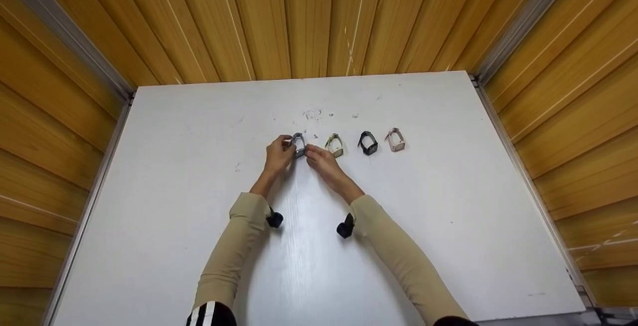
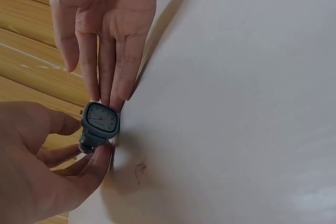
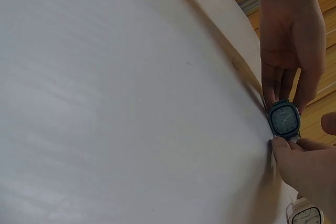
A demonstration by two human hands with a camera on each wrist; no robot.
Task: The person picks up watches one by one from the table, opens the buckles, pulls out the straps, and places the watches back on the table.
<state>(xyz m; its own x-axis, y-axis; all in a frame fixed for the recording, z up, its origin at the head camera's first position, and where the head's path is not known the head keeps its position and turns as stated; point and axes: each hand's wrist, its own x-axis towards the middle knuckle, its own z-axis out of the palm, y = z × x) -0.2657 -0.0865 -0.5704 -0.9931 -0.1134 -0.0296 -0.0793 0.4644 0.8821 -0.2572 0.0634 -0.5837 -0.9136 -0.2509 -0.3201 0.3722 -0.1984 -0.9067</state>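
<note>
A blue-grey wristwatch [image 2: 101, 119] stands on its edge on the white table, its strap closed into a loop and its square dial facing the wrists. With thumb and fingers on either side, my left hand [image 1: 280, 155] holds it by the case and strap. My right hand [image 1: 325, 162] touches the opposite side of the watch with nearly straight fingertips, its thumb [image 3: 329, 123] held away. Just right of that hand stands a pale yellow-green watch [image 1: 335, 146], whose cream case shows low in the right wrist view.
Farther right in the same row stand a black watch [image 1: 368, 143] and a pink watch [image 1: 396, 140]. Dark smudges mark the white table [image 1: 199, 246] behind the watches. Wood-patterned panels [image 1: 309, 22] rise along its back and sides.
</note>
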